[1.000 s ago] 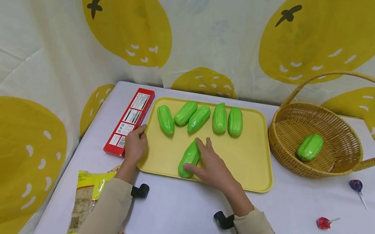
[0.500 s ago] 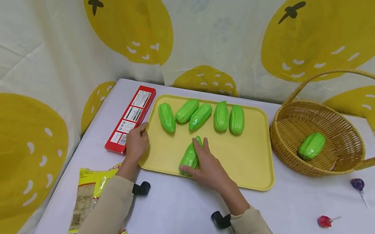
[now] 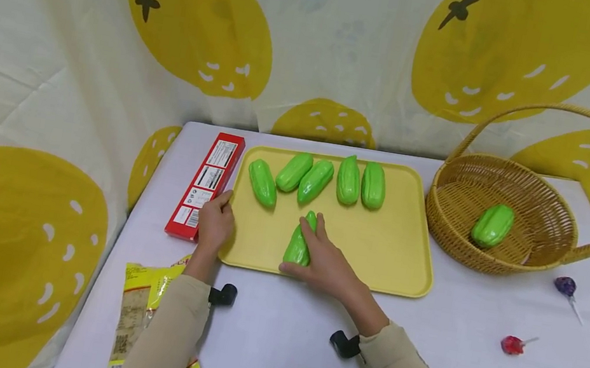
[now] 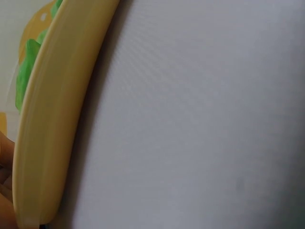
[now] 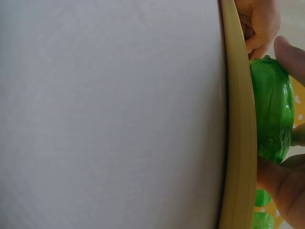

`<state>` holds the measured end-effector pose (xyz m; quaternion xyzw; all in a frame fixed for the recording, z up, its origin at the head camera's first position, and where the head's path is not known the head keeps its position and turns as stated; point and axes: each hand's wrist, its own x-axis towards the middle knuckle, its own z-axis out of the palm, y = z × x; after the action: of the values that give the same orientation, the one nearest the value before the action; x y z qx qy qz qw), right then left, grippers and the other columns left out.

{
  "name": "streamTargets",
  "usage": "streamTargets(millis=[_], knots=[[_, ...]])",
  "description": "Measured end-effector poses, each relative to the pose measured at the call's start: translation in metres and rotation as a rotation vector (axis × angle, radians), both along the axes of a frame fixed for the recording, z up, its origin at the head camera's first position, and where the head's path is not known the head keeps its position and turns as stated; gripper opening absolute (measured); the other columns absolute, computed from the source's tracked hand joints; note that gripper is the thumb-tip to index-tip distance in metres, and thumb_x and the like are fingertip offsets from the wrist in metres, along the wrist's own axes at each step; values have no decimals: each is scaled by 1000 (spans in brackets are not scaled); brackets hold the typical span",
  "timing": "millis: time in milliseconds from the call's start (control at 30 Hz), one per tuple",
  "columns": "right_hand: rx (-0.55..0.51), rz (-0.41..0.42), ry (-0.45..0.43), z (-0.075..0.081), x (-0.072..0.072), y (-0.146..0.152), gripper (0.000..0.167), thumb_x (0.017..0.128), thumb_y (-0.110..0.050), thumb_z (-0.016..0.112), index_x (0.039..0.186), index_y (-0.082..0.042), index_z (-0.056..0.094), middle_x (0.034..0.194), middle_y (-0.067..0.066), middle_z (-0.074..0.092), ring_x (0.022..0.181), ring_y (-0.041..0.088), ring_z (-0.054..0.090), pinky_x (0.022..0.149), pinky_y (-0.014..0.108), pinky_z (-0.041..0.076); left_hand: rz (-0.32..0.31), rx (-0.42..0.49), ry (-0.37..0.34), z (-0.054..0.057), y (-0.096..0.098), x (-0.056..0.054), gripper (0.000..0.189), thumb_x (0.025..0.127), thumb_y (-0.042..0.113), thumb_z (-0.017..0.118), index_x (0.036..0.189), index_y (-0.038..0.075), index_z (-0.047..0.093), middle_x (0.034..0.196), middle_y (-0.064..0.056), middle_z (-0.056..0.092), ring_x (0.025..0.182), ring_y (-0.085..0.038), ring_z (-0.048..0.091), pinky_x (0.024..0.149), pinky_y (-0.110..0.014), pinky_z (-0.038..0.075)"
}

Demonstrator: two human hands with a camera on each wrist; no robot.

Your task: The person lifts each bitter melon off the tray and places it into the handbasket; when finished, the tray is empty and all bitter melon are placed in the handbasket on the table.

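Shallow yellow rectangular tray with rounded corners, flat on the table, stretching lengthwise from 9 to 3 o'clock. Gripped by the left hand at the edge between 8 and 9 o'clock. Set on it, off its middle toward 7 o'clock, a glossy green, ridged, elongated gourd-shaped piece, lying with its tapered tip just past 12 o'clock and its other end toward 6. Clasped and partly covered by the right hand.

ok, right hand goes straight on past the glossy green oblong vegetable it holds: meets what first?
Likely the glossy green oblong vegetable third from left in the far row, though it might pass above.
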<state>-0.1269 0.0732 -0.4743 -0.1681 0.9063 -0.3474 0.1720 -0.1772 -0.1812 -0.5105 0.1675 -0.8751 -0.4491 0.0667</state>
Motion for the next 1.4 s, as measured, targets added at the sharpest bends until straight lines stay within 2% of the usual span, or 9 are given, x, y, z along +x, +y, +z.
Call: streamTargets(millis=[200,533,767,933,1000,1200,1400], knots=[[-6,-3,-5,-1,0,0,105,86,-48,78,164,-12,18,171,24,-4,143,50,41,113,59,42,-6,-14,4,-1,0,-1,43,102,1,45,143,5,58,147,-15,59,141,-31,51,113,-46,46],[-17,-4,6,-3,-1,1,105,86,-47,79,164,-11,18,170,26,-3,144,50,39,114,59,41,-27,-33,-6,2,1,-1,45,101,0,43,143,3,57,147,-17,58,139,-31,52,112,-47,47],[-27,-12,26,-1,1,5,105,85,-44,81,163,-9,21,170,27,0,146,50,37,114,60,40,-51,-46,-59,5,0,-2,46,101,-1,44,145,5,56,148,-15,58,134,-30,55,107,-45,51],[-45,-23,41,6,3,9,106,84,-46,81,163,-10,21,171,25,1,146,49,37,114,60,40,-60,-71,-72,10,-2,-3,46,99,-2,44,143,4,58,146,-17,59,124,-31,58,97,-44,51],[-55,-26,51,10,4,12,106,84,-46,81,163,-10,21,171,24,1,146,50,36,114,61,40,-63,-74,-71,12,-2,-3,46,98,-3,44,142,2,58,145,-18,59,124,-31,58,96,-44,51],[-83,-24,88,22,7,21,107,84,-48,81,164,-11,20,172,21,1,150,48,30,116,62,36,-52,-57,-102,12,-2,-3,46,99,-2,44,142,3,58,146,-18,59,127,-30,56,101,-45,51],[-117,-39,140,38,9,31,108,83,-48,82,164,-13,20,172,19,1,153,46,23,119,62,32,-41,-70,-88,11,-2,-4,45,98,-3,45,140,3,60,144,-17,60,128,-31,58,101,-46,51]])
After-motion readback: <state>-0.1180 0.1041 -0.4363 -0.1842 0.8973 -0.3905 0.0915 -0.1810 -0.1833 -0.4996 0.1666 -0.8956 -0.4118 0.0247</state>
